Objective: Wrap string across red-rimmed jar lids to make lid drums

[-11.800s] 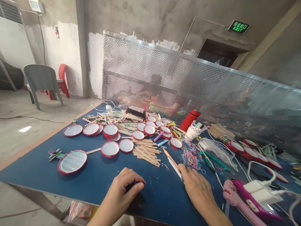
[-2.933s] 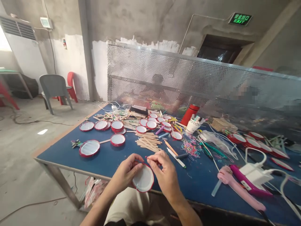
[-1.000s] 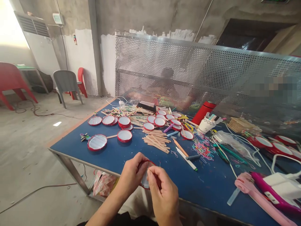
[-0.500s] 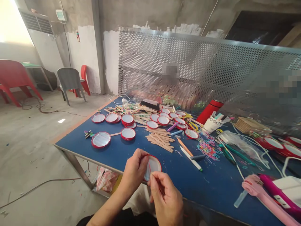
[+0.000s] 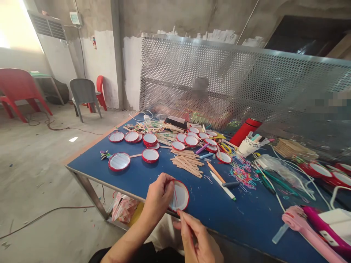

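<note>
My left hand [image 5: 159, 194] grips the left edge of a round white disc with a red rim [image 5: 182, 195], tilted at the table's front edge. A thin red string [image 5: 176, 197] runs across the disc's white face. At the disc's lower edge, the thumb and forefinger of my right hand [image 5: 199, 236] are pinched on the red string's end. Part of the disc is hidden behind my left fingers. Beyond it lies a pile of wooden craft sticks [image 5: 187, 163], and farther left a single red-rimmed disc [image 5: 150, 155] rests on the table.
More red-rimmed discs [image 5: 119, 161] lie across the blue table [image 5: 93, 166]. To the right are a white marker [image 5: 223, 186], tangled coloured strings [image 5: 243, 173], a cup of pens [image 5: 248, 145], a red bottle [image 5: 246, 131] and a pink device [image 5: 304, 223]. A perforated metal panel [image 5: 170, 69] stands behind.
My right hand has moved slightly down and right, away from the disc's face, drawing the red string. My left hand stays on the disc's edge. The view has shifted slightly.
</note>
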Demonstrator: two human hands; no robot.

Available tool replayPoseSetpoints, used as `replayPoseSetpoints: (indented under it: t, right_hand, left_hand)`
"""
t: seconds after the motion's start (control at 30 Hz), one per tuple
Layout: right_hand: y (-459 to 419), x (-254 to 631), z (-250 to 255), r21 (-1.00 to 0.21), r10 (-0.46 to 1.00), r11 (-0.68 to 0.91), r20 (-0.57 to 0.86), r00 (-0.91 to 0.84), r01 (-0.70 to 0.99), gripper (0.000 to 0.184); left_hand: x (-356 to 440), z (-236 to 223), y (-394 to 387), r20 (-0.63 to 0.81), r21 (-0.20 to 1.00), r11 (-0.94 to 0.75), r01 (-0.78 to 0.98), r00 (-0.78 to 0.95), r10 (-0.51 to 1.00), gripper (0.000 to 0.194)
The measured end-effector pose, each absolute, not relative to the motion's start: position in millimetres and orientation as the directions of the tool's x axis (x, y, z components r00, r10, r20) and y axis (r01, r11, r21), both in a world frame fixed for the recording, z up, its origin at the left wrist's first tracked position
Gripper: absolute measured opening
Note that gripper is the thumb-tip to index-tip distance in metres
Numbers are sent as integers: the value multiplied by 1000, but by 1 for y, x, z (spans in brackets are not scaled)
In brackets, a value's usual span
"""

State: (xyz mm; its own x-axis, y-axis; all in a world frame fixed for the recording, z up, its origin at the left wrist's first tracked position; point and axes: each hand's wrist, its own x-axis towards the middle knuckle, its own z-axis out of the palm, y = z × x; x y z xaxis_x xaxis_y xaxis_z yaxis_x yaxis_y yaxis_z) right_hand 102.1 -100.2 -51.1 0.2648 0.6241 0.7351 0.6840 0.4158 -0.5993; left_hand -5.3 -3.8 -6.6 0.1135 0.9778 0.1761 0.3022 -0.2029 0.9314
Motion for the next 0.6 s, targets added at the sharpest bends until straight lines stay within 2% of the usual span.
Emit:
replayPoseSetpoints:
  t: [0.1, 0.27, 0.4, 0.6]
  right_hand:
    - [-96, 112, -50, -437, 557, 480, 822, 120, 761, 17]
    - [-68, 127, -18, -313, 558, 458, 830, 5, 832, 15]
    - [-42, 128, -1, -313, 642, 446, 764, -56, 838, 18]
    - [-34, 128, 1, -369, 625, 497, 780, -29, 786, 8]
  left_hand:
    - [-5, -6, -5, 174, 928, -202, 312, 115, 978, 18]
    - [-3, -10, -9, 211, 926, -235, 294, 114, 971, 12]
    - [-4, -14, -10, 220, 941, -236, 243, 91, 971, 11]
    - [-8, -9, -11, 235, 941, -258, 218, 126, 964, 2]
